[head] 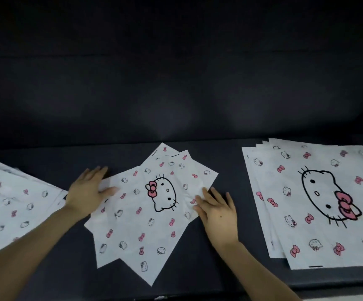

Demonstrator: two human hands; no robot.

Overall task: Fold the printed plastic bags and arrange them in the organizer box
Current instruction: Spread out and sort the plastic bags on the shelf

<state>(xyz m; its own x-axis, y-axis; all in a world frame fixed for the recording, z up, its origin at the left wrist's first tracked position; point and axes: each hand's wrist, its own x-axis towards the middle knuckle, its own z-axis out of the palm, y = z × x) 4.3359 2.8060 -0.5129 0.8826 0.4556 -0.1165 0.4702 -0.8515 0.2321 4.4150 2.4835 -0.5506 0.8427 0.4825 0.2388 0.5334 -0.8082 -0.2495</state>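
Observation:
A white plastic bag (145, 216) printed with a cartoon cat face and pink bows lies tilted in the middle of the dark table, on top of other similar bags fanned under it. My left hand (87, 192) rests flat on the bag's left corner, thumb on the plastic. My right hand (217, 209) lies flat at the bag's right edge, fingers straight on the plastic. No organizer box is in view.
A stack of large printed bags (319, 205) covers the right side of the table (46, 268). Another pile of printed bags (13, 200) lies at the left edge. Behind the table stands a dark wall (176, 72).

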